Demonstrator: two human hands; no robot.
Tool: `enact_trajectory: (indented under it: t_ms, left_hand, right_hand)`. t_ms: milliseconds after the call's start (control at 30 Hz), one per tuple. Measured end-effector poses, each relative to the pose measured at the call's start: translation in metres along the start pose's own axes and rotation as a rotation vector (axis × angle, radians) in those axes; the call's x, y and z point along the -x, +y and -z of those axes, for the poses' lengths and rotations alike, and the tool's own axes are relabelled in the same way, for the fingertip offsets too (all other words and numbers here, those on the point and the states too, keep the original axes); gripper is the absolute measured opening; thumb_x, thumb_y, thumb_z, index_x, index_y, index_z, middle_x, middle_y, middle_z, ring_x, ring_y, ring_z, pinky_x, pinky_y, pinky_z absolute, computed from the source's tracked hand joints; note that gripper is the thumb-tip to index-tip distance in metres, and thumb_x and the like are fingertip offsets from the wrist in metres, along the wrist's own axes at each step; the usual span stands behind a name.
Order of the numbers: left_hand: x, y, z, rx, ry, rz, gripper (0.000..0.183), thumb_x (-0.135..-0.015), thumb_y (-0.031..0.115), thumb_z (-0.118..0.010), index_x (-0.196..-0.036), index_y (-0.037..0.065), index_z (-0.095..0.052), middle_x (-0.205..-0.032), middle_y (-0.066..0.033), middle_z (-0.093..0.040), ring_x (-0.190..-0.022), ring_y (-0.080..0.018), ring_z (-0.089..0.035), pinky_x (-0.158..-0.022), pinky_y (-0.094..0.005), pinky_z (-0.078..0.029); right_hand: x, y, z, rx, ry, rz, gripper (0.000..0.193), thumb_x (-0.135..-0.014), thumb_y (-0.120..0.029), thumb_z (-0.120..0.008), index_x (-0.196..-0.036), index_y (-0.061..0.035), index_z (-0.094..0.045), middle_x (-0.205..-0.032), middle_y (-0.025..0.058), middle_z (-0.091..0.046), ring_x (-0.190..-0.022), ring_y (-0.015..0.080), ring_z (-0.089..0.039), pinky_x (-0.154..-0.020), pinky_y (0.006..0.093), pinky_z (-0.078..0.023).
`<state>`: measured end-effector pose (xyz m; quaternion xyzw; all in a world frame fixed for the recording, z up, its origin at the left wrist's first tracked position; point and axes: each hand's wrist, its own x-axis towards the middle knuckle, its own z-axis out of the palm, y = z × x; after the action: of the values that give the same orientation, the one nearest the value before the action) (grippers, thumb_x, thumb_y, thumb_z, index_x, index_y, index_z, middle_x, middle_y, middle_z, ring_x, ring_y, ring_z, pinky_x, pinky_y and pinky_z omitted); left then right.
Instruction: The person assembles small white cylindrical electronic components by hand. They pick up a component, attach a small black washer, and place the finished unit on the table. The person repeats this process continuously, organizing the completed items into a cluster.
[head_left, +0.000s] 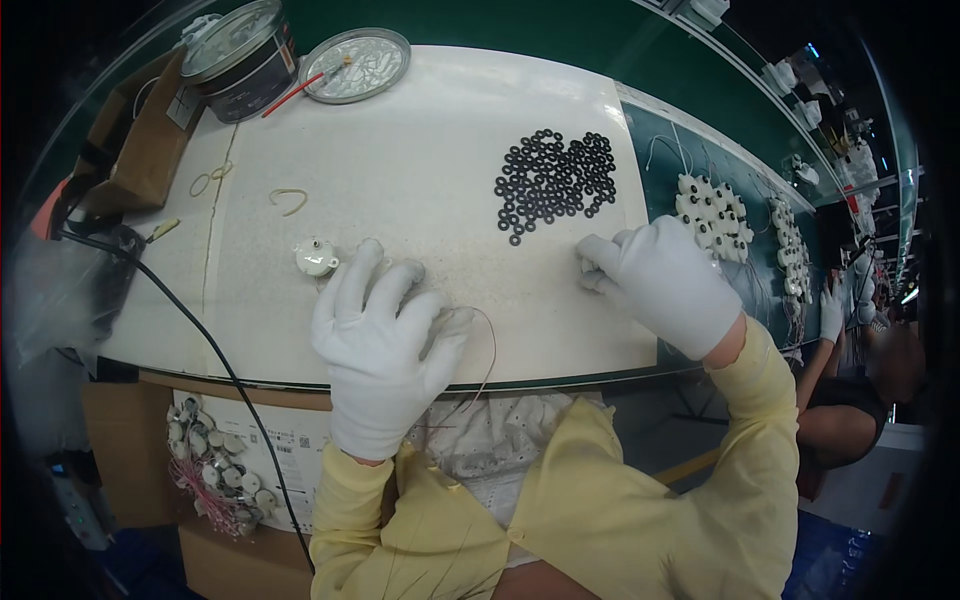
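Observation:
Both my hands wear white gloves and yellow sleeves. My left hand (378, 340) lies flat on the white work mat (420, 170), fingers spread, its fingertips beside a small round white motor part (316, 257). Thin wires (482, 340) trail from under this hand toward the table's front edge. My right hand (662, 280) rests on the mat's right side with fingers curled; whether it pinches anything is hidden. A pile of black rubber rings (556, 182) lies just beyond my right hand.
A dark tin (240, 62) and its lid (355, 65) with a red stick stand at the back left. Rubber bands (288, 198) lie on the mat. White motor parts (712, 215) sit on the green conveyor at right. A box of parts (215, 465) sits below. Another person's gloved hand (832, 310) works at right.

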<state>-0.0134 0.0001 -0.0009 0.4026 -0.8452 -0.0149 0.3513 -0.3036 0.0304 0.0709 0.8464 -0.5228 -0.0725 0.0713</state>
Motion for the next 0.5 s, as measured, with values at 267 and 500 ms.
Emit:
enact_trajectory:
  t_ms: [267, 500]
  left_hand:
    - [0.0, 0.002, 0.001, 0.019, 0.006, 0.001, 0.019, -0.08, 0.026, -0.085, -0.088, 0.013, -0.073, -0.107, -0.0083, -0.072, -0.122, -0.0422, -0.062, -0.101, -0.0534, -0.047]
    - [0.004, 0.0, 0.001, -0.002, -0.011, 0.002, 0.017, -0.081, 0.019, -0.081, -0.093, 0.014, -0.071, -0.112, -0.0065, -0.071, -0.123, -0.043, -0.061, -0.103, -0.0546, -0.047]
  right_hand:
    - [0.043, -0.011, -0.011, 0.194, 0.199, -0.076, 0.039, -0.083, -0.013, -0.071, -0.122, -0.0159, -0.068, -0.101, 0.003, -0.067, -0.089, 0.0213, -0.067, -0.072, 0.0371, -0.046]
    - [0.098, -0.019, 0.01, -0.249, 0.096, -0.113, 0.034, -0.076, -0.006, -0.069, -0.109, -0.0129, -0.07, -0.105, 0.003, -0.071, -0.09, 0.026, -0.068, -0.076, 0.0408, -0.048]
